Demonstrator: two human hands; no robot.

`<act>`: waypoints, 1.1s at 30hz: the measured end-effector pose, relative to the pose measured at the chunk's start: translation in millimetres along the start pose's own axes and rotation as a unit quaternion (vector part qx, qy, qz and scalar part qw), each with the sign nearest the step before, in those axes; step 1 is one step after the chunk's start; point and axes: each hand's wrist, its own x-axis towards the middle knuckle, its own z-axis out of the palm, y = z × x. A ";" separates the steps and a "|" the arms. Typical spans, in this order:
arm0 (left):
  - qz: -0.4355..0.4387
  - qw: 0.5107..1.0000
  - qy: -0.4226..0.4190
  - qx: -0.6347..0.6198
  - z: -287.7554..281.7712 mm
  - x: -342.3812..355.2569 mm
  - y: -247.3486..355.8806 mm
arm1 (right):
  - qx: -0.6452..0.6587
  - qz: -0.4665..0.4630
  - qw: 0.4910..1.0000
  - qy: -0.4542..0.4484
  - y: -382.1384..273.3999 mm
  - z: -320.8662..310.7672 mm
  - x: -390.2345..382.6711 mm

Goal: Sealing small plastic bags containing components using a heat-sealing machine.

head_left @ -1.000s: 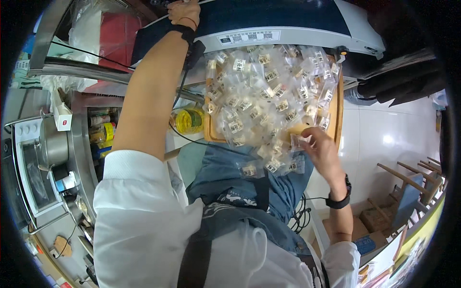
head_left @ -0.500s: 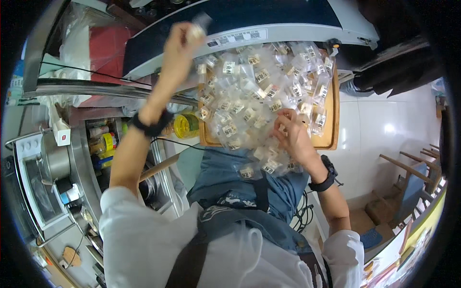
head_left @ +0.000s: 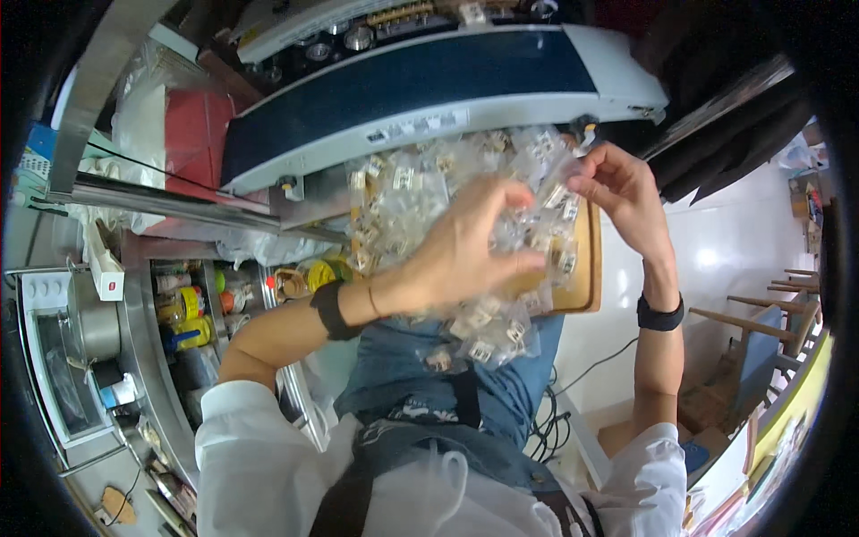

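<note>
Since the earlier frame, the left hand (head_left: 461,246) has come from the long grey machine with a dark blue top panel (head_left: 403,98) to the middle of the heap, and the right hand (head_left: 631,192) has shifted to the heap's far right corner. The heap of small clear plastic packets with pale contents (head_left: 403,192) covers most of a light-brown wooden tray (head_left: 586,268), against the machine's near side. The left hand is open, thumb and fingers spread, blurred; whether it touches a packet I cannot tell. The right hand pinches one clear packet (head_left: 560,185) between thumb and fingers.

A broad sweep of the left hand could push the near packets off toward the blue apron (head_left: 389,385), since they already crowd past the tray's edge.

What supports the tray is hidden. A pale tiled floor (head_left: 716,242) and blue-and-brown stool (head_left: 761,336) lie right; a steel pot (head_left: 94,318) stands left.
</note>
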 end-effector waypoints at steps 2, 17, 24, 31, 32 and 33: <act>0.024 0.989 0.148 -0.003 -11.2 34.0 -7.3 | -0.036 -0.022 0.999 0.005 -11.8 -1.1 11.8; -0.077 0.897 0.004 -0.435 -38.6 167.3 -43.7 | 0.078 -0.057 0.988 0.118 10.1 -46.7 105.8; -0.144 0.848 0.090 -0.501 -40.3 235.8 -94.8 | 0.116 0.005 0.975 0.191 27.9 -64.3 162.9; -0.219 0.733 0.117 -0.633 -18.4 301.0 -145.2 | 0.025 0.028 0.970 0.241 83.5 -98.1 236.4; -0.233 0.727 0.100 -0.639 -18.1 304.5 -144.8 | -0.016 0.030 0.966 0.256 85.1 -99.7 244.0; -0.233 0.725 0.101 -0.640 -18.7 306.6 -144.8 | -0.018 0.031 0.967 0.254 90.9 -102.9 255.6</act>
